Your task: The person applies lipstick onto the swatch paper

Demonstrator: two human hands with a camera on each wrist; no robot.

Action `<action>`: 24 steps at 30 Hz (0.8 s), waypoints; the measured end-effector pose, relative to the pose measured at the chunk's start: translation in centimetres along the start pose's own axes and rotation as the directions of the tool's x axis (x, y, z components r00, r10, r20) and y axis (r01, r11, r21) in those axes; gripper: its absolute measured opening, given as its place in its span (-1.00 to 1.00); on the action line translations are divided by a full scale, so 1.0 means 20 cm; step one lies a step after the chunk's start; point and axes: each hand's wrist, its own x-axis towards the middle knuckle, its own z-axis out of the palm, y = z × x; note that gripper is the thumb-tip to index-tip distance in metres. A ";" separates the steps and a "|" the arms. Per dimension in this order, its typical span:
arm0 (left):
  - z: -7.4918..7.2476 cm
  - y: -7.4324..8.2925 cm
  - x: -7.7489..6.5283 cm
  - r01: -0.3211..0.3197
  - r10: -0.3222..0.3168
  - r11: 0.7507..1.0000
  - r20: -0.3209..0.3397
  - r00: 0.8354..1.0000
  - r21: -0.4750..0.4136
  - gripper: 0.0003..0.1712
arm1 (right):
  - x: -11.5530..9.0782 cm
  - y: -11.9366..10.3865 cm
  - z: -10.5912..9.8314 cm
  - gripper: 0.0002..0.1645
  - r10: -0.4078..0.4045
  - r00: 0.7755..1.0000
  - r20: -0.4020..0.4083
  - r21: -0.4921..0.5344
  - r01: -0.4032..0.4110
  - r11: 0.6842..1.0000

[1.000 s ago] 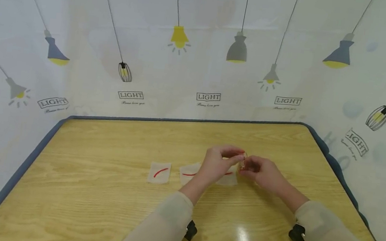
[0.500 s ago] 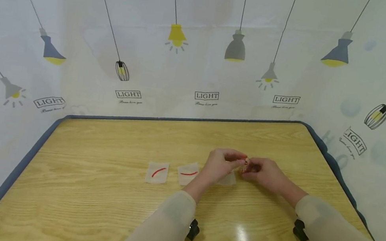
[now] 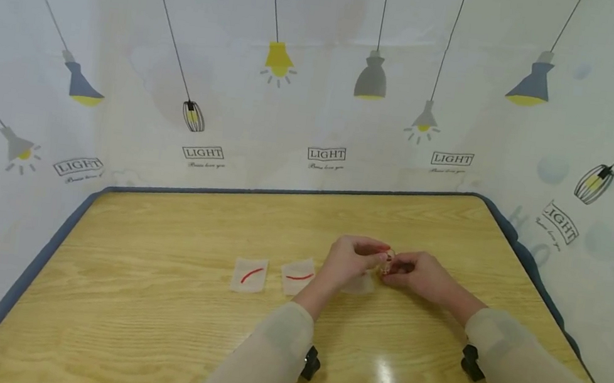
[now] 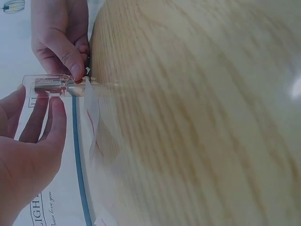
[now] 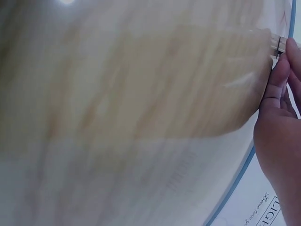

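Both hands are on one small clear object (image 4: 47,85), see-through with a shiny core; its exact kind I cannot tell. In the left wrist view, my left hand (image 4: 33,157) holds it between thumb and fingers. My right hand (image 4: 61,40) pinches its lower end, by the table. Its lower end is also seen at the right edge of the right wrist view. In the head view, two pale squares with red lines, a left square (image 3: 249,275) and a middle square (image 3: 297,277), lie left of my left hand. A third square (image 3: 360,284) lies partly behind that hand.
The wood-grain table (image 3: 155,326) has a blue-grey edging (image 3: 284,191) along its back and sides. Pale sheets printed with lamps (image 3: 326,154) rise around it. A black wrist device (image 3: 311,364) sits under the left sleeve, another (image 3: 472,363) under the right.
Both hands stay close together with the clear object between them, shifting only slightly. The red line on the third square, visible a second ago, is out of sight now. The head view has shifted a little.
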 end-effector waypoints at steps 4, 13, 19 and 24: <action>0.01 -0.01 0.00 -0.007 0.007 1.000 -0.001 1.000 0.016 -0.80 | 0.00 0.01 0.01 -0.76 0.014 1.000 0.018 0.011 -0.014 1.000; 0.04 0.00 0.00 -0.035 0.035 0.999 0.005 0.999 0.011 -0.74 | -0.03 0.00 -0.01 -0.70 0.037 0.999 -0.015 -0.013 -0.037 0.999; 0.04 0.02 0.00 -0.043 0.044 0.999 -0.016 0.999 0.024 -0.68 | -0.01 -0.01 -0.01 -0.72 0.040 0.999 -0.026 -0.013 -0.040 0.999; 0.03 0.02 0.00 -0.052 0.053 0.998 -0.011 0.999 0.040 -0.68 | -0.01 -0.01 -0.01 -0.77 0.032 0.999 -0.036 -0.024 -0.033 0.999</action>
